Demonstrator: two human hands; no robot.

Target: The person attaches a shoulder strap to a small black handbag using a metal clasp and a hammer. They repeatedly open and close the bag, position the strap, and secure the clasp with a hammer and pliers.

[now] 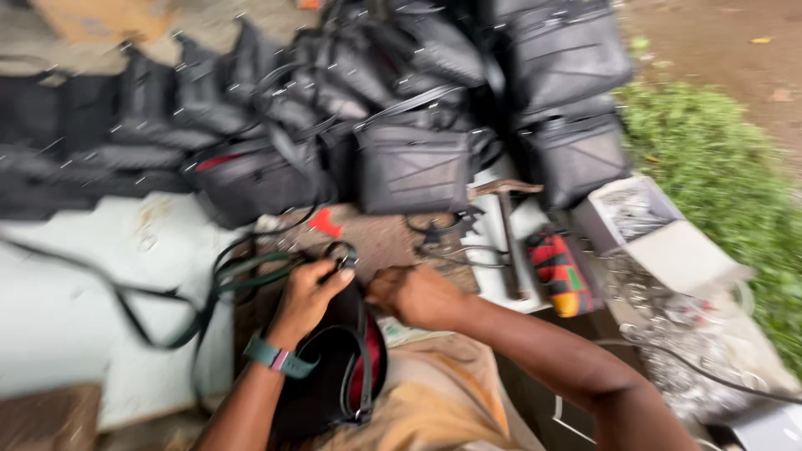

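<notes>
My left hand (pixel 307 294) pinches the metal ring (pixel 343 254) of a black bag (pixel 334 367) lying on my lap at six o'clock. My right hand (pixel 415 294) is clenched just beside it, grasping what I cannot tell. A hammer (pixel 511 242) lies at two o'clock.

An open white cardboard box (pixel 660 238) of small metal parts sits at the right, beside the grass, with clear plastic bags (pixel 710 342) just below it.
</notes>
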